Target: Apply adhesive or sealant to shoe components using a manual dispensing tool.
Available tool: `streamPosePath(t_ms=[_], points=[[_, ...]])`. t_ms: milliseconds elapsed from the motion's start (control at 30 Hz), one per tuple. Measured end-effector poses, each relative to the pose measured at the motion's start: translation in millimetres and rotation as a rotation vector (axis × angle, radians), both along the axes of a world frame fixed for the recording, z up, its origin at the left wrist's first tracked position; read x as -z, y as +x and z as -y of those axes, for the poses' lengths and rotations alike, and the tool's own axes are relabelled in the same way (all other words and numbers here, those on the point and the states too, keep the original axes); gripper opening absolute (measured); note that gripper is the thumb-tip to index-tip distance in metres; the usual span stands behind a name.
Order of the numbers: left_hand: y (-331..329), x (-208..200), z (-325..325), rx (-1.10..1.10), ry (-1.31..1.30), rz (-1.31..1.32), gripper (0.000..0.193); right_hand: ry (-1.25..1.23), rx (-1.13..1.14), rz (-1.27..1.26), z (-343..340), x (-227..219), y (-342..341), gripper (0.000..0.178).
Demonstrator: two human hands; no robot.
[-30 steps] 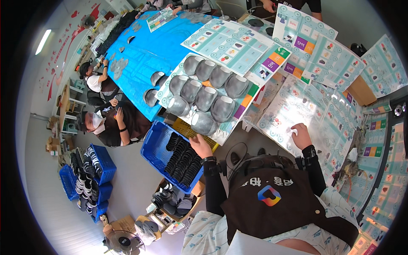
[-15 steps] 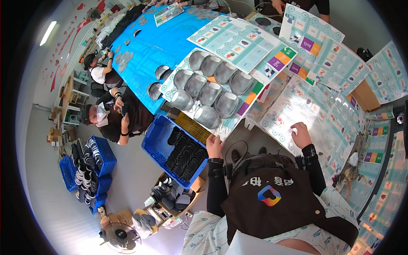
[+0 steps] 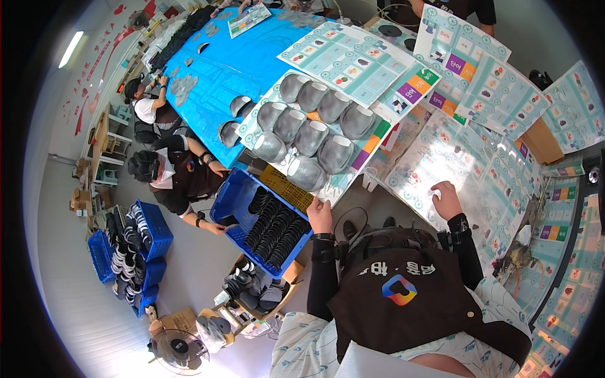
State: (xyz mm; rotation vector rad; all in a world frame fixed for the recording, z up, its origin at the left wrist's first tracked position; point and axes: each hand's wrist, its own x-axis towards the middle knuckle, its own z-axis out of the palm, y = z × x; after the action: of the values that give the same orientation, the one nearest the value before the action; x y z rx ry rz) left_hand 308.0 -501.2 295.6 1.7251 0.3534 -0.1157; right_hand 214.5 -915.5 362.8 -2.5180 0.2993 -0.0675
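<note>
1. Left hand [image 3: 320,215]: at the board's near corner, thumb and fingertips drawn together; whether they pinch or merely touch, cannot tell. Probably there to steady it.
2. Right hand [image 3: 447,200]: right of the board, over a sheet-covered table [image 3: 417,171]; fingers loosely curled, parted from the thumb, nothing seen between them.
3. Board [image 3: 341,188], white, printed: one corner aimed at the wearer; far side under another sheet [image 3: 345,58], so long axis cannot be told.
4. Gray caps [image 3: 311,139], ten: on the board, in slanting rows, likely for easy counting. Rounded ends mostly point lower left, pale openings upper right.
5. Blue basket [image 3: 237,201]: left of the board; black pieces [image 3: 267,225] packed in rows, presumably to save room.
6. Co-worker [image 3: 189,165]: farther left of the board, one hand at the basket.
7. Blue tabletop [image 3: 227,74]: beyond the board, gray pieces scattered on it.
</note>
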Motion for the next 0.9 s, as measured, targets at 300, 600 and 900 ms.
streamPosePath(t_ms=[300, 600, 900], points=[[-1.3, -5.5, 2.5, -0.339, -0.484, -0.076, 0.038, 0.007, -0.013, 0.000, 0.9, 6.2, -1.3, 0.022], [5.5, 1.1, 7.7, -0.317, -0.791, -0.101, 0.020, 0.025, -0.058, -0.011, -9.1, -1.6, 10.7, 0.022], [15.7, -14.4, 50.6, -0.283, -1.214, -0.019, 0.039, 0.024, -0.036, -0.026, -3.7, -2.7, 6.4, 0.023]])
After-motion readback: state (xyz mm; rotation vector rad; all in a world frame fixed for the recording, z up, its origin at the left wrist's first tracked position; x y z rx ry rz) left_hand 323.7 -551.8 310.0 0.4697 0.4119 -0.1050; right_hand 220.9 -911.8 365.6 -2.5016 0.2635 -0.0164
